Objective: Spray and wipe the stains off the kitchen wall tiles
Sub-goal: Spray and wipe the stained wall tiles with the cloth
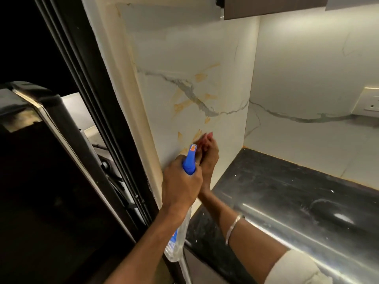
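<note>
Hidden: the palm and thumb of the right hand (pixel 208 158) lie behind the spray head; the trigger is covered by fingers; the label print is too blurred to read.
Bottle: clear plastic spray bottle with a blue trigger head (pixel 189 160), nozzle aimed at the wall, just beside the right fingertips.
Left hand (pixel 180 181): wrapped round the bottle neck.
Right hand: fingers straight and pressed together, tips against the tile.
Stains: orange-yellow smears (pixel 182 105) on the glossy white grey-veined wall tile (pixel 184 58), above and around the fingertips.
Surfaces: shiny black speckled stone countertop (pixel 287 181); thin silver bangle (pixel 233 228) on the right forearm.
</note>
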